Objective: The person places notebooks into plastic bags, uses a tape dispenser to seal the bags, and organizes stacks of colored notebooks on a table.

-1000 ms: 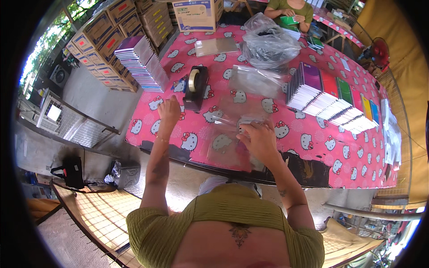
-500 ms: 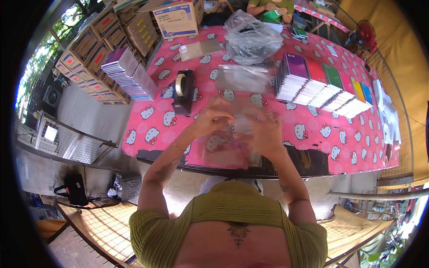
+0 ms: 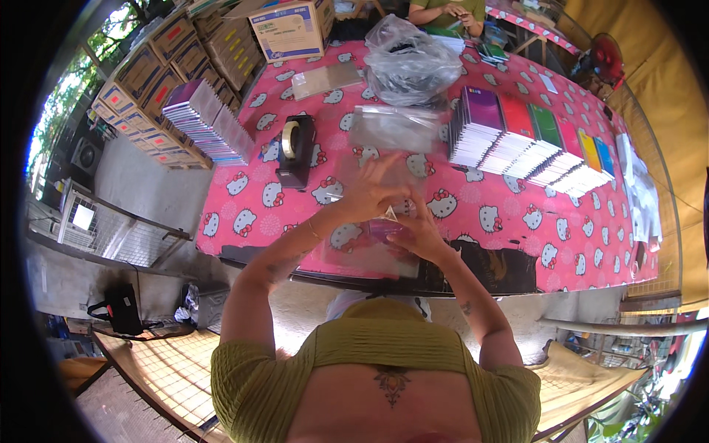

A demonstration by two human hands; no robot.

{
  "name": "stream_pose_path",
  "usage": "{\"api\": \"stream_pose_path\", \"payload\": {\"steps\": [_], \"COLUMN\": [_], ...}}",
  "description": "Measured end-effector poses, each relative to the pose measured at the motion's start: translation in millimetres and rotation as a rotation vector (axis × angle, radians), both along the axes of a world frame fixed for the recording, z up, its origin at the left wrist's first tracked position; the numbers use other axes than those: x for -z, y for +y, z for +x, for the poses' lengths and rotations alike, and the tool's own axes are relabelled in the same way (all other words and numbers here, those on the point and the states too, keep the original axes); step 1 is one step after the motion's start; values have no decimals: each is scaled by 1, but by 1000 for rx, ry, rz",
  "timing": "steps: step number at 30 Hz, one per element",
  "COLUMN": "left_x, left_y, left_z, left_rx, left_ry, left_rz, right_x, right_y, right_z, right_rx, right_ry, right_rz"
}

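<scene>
Near the table's front edge, my right hand [image 3: 423, 230] is closed on a small purple-covered notebook [image 3: 382, 229], its thumb across the cover. A pale pointed corner shows by the fingers. My left hand [image 3: 371, 195] reaches over from the left, fingertips pinched close to my right fingers. What they pinch is too blurred to make out. Beneath the hands, clear plastic bags [image 3: 354, 260] lie on the pink table cover. Just beyond them is a stack of clear plastic bags [image 3: 391, 130]. A black tape dispenser [image 3: 297, 159] stands to the left.
Rows of notebooks [image 3: 484, 111] in several colours stand at the right. A notebook stack [image 3: 203, 118] rises at the left edge, with cardboard boxes [image 3: 148, 96] behind. A bulky plastic bag [image 3: 410, 63] sits at the back. Across the table, another person [image 3: 447, 15] handles something.
My left hand has moved right and now meets my right hand, which has shifted slightly left. The purple notebook shows more clearly in the right hand. The view has shifted slightly.
</scene>
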State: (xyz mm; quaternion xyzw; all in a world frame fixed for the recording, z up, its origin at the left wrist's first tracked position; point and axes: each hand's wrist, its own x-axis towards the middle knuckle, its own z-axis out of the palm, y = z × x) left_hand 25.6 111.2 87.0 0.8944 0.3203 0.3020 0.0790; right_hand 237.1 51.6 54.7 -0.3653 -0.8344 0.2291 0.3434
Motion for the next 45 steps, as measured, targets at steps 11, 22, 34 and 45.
{"api": "stream_pose_path", "payload": {"steps": [11, 22, 34, 45], "left_x": [58, 5, -5, 43], "left_y": [4, -59, -23, 27], "left_z": [-48, -22, 5, -43], "left_rx": [45, -95, -301, -337], "left_ry": [-507, 155, 0, -699], "left_rz": [-1155, 48, -375, -606], "right_x": [36, 3, 11, 38], "right_y": [54, 22, 17, 33], "right_z": [-6, 10, -16, -10], "right_rx": [-26, -104, 182, 188], "right_ry": [631, 121, 395, 739], "right_rz": [-862, 117, -147, -595]}}
